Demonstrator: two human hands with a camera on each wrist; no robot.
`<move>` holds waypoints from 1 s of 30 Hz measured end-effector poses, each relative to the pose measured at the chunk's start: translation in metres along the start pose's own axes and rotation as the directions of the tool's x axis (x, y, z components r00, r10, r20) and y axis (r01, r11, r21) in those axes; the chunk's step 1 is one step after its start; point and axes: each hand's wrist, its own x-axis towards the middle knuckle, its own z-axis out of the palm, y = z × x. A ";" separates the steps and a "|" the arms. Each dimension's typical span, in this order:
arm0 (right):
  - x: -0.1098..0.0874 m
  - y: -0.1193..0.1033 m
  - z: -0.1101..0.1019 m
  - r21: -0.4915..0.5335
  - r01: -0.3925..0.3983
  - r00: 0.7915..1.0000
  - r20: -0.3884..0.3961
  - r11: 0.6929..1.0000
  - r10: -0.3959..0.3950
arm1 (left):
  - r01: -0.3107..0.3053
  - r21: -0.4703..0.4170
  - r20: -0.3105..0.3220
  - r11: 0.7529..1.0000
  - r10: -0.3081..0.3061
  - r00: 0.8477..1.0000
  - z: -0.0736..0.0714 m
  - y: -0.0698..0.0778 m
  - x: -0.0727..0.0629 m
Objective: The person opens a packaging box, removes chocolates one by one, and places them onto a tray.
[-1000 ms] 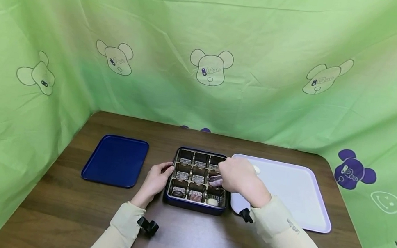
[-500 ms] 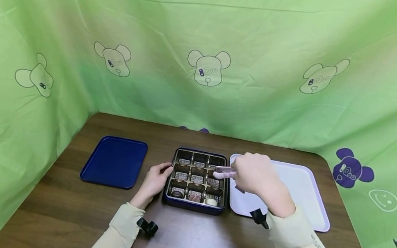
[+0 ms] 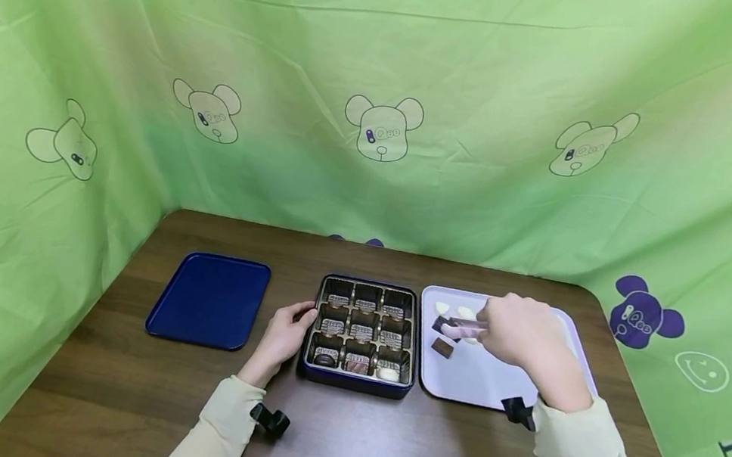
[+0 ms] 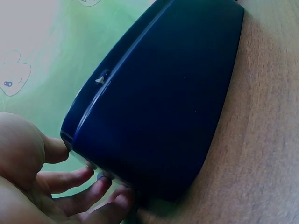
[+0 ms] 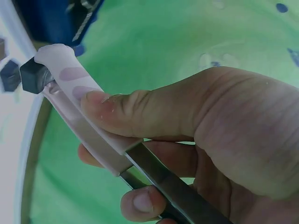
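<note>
My left hand [image 3: 284, 337] grips the left side of a navy box [image 3: 357, 384], thumb at the rim and fingers against the wall in the left wrist view. The box's gold-edged insert has several compartments. Its front row holds a dark chocolate [image 3: 325, 360], a striped brown chocolate [image 3: 356, 367] and a white chocolate [image 3: 388, 374]. My right hand [image 3: 521, 331] pinches metal tongs [image 5: 159, 175] with pale pink tips, over the white tray [image 3: 491, 381]. In the right wrist view, a dark square chocolate [image 5: 33, 77] sits at the tongs' tips.
On the tray lie a brown square chocolate [image 3: 443, 347] and several white ones, such as the white chocolate [image 3: 441, 308] near its back left corner. A flat navy lid [image 3: 209, 301] lies left of the box. A green curtain [image 3: 370, 198] hangs behind the wooden table [image 3: 340, 439].
My right hand has moved the tongs rightward from above the box's right column to the tray, uncovering chocolates there. My left hand stays at the box.
</note>
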 end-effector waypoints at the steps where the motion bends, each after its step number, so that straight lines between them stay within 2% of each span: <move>1: -0.002 0.003 0.003 -0.004 0.003 1.000 0.003 1.000 -0.003 | -0.001 -0.002 -0.001 1.000 0.001 1.000 0.000 0.000 0.000; 7: -0.010 0.022 0.024 -0.042 0.025 1.000 -0.001 0.999 -0.025 | 0.001 -0.008 -0.001 1.000 -0.001 1.000 -0.002 0.001 0.000; 12: -0.015 0.031 0.036 -0.004 0.007 1.000 0.024 1.000 -0.006 | 0.003 0.002 0.001 1.000 -0.003 1.000 -0.002 0.001 0.000; 17: -0.016 0.034 0.042 0.042 -0.031 0.997 0.065 0.999 0.028 | -0.001 -0.005 0.002 1.000 0.001 1.000 -0.002 0.001 -0.001; 30: -0.016 0.032 0.048 0.039 -0.098 0.990 0.101 0.994 0.094 | -0.017 -0.016 0.002 1.000 0.017 1.000 0.001 -0.002 0.002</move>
